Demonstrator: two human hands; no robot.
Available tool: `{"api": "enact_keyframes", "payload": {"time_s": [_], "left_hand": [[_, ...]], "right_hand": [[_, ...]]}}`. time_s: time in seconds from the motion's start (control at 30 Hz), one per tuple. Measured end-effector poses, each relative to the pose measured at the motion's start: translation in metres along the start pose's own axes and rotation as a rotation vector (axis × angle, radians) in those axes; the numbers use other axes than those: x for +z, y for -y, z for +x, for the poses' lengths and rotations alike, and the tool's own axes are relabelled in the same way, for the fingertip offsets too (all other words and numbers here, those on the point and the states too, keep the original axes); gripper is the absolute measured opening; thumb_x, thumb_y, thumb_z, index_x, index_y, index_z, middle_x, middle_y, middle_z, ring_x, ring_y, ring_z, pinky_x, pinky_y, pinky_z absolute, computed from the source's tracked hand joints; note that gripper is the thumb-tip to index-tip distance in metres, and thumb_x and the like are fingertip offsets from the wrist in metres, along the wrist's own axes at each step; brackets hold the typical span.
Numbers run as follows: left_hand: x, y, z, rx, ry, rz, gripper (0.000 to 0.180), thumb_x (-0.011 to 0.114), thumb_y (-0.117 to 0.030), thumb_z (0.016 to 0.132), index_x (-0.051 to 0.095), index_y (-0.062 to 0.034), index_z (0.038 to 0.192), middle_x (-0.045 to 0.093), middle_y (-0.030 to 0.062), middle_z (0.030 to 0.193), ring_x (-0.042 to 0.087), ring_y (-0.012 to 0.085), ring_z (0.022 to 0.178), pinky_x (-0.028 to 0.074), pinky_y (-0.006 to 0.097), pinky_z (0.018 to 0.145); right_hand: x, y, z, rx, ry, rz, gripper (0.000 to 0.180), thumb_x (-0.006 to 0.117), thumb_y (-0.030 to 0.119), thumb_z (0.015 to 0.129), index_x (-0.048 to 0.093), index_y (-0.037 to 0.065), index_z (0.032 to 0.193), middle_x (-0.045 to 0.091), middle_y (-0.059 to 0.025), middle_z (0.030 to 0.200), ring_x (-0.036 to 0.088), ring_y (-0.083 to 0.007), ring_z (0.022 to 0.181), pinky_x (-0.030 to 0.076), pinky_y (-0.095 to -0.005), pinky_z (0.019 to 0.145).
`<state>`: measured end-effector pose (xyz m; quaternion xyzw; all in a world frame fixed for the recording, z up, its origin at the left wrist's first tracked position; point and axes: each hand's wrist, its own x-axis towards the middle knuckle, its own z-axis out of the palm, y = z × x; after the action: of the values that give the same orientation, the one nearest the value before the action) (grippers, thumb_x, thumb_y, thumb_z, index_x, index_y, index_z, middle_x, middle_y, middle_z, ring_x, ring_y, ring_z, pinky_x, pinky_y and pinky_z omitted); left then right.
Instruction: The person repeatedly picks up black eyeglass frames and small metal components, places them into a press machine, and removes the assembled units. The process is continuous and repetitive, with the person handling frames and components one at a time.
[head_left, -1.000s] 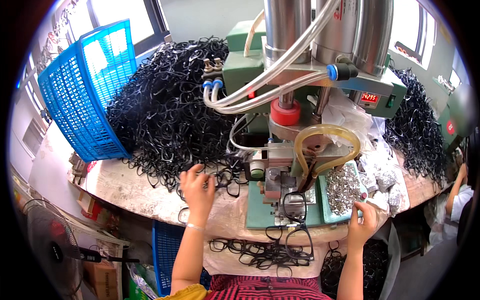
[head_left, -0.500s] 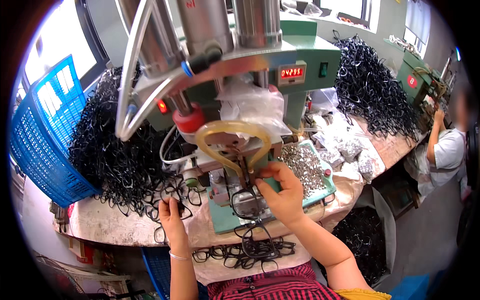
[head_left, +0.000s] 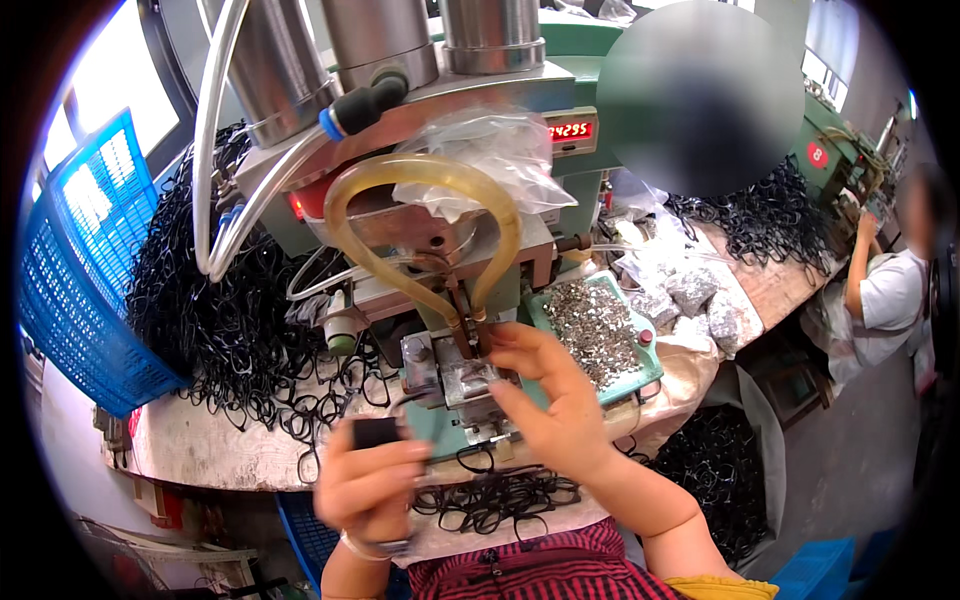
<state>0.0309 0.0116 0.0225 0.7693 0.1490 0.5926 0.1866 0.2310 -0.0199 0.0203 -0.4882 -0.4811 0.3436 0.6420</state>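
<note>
My left hand (head_left: 368,485) is smeared by motion in front of the machine, its fingers closed around a black eyeglass frame (head_left: 376,432); only a dark patch and a thin curved rim show. My right hand (head_left: 560,415) reaches in from the right to the machine's metal fixture (head_left: 468,380). Its fingertips are beside the brown clamp tips (head_left: 478,335), thumb held apart from the fingers, with nothing visible between them. Several black eyeglass frames (head_left: 495,500) lie in a pile on the cloth at the table's front, just above my lap.
A teal tray of small metal parts (head_left: 590,325) stands right of the fixture. A yellowish hose loop (head_left: 425,170) arches above my hands. Heaped black frames (head_left: 235,330) and a blue basket (head_left: 85,300) are at left. Another person (head_left: 890,290) works at far right.
My left hand has moved right from the heap to the machine's front. The frame at the fixture is gone from there. My right hand stays by the fixture, its thumb lower.
</note>
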Motion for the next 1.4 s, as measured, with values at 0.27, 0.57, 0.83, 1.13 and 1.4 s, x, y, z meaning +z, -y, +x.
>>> {"api": "enact_keyframes", "payload": {"time_s": [0.27, 0.57, 0.83, 1.13, 1.4], "left_hand": [[0.029, 0.026, 0.000, 0.156, 0.412, 0.101, 0.023, 0.075, -0.013, 0.073, 0.075, -0.0120, 0.096, 0.074, 0.0038, 0.104, 0.061, 0.0230, 0.077, 0.051, 0.050, 0.093], [0.029, 0.020, -0.012, 0.127, 0.356, 0.157, 0.034, 0.073, -0.005, 0.070, 0.074, -0.0116, 0.103, 0.072, 0.0030, 0.113, 0.054, 0.0226, 0.075, 0.051, 0.049, 0.096], [-0.043, -0.039, -0.069, -0.206, -0.064, 0.941, 0.015, 0.071, -0.006, 0.070, 0.069, -0.0151, 0.081, 0.070, 0.0062, 0.103, 0.065, 0.0272, 0.096, 0.035, 0.054, 0.104], [-0.095, 0.143, -0.003, -0.292, 0.140, 1.184, 0.045, 0.074, -0.008, 0.073, 0.063, 0.0000, 0.116, 0.066, 0.0151, 0.109, 0.058, 0.0326, 0.101, 0.045, 0.042, 0.094], [-0.107, 0.200, -0.056, -0.458, 0.117, 1.382, 0.013, 0.063, -0.007, 0.075, 0.063, -0.0075, 0.088, 0.064, 0.0107, 0.083, 0.061, 0.0327, 0.084, 0.050, 0.045, 0.071]], "right_hand": [[-0.112, -0.103, 0.006, -0.239, -0.232, -1.109, 0.019, 0.077, 0.012, 0.073, 0.075, 0.013, 0.092, 0.061, -0.0221, 0.122, 0.051, -0.0414, 0.127, 0.042, -0.0479, 0.105], [-0.091, -0.110, 0.036, -0.492, -0.042, -1.267, 0.015, 0.073, 0.013, 0.076, 0.069, 0.008, 0.090, 0.056, -0.0211, 0.130, 0.049, -0.0431, 0.128, 0.044, -0.0521, 0.101], [-0.106, -0.101, 0.029, -0.406, -0.278, -0.975, 0.008, 0.068, 0.002, 0.078, 0.067, 0.002, 0.086, 0.067, -0.0150, 0.097, 0.062, -0.0367, 0.100, 0.049, -0.0444, 0.087], [-0.076, -0.094, 0.042, -0.357, -0.304, -0.693, 0.009, 0.072, 0.002, 0.080, 0.071, 0.002, 0.089, 0.068, -0.0113, 0.083, 0.065, -0.0257, 0.079, 0.050, -0.0356, 0.074], [-0.119, -0.088, -0.014, -0.350, -0.441, -0.971, 0.011, 0.071, -0.003, 0.078, 0.068, 0.001, 0.088, 0.067, -0.0120, 0.087, 0.063, -0.0305, 0.084, 0.049, -0.0379, 0.078]]}}
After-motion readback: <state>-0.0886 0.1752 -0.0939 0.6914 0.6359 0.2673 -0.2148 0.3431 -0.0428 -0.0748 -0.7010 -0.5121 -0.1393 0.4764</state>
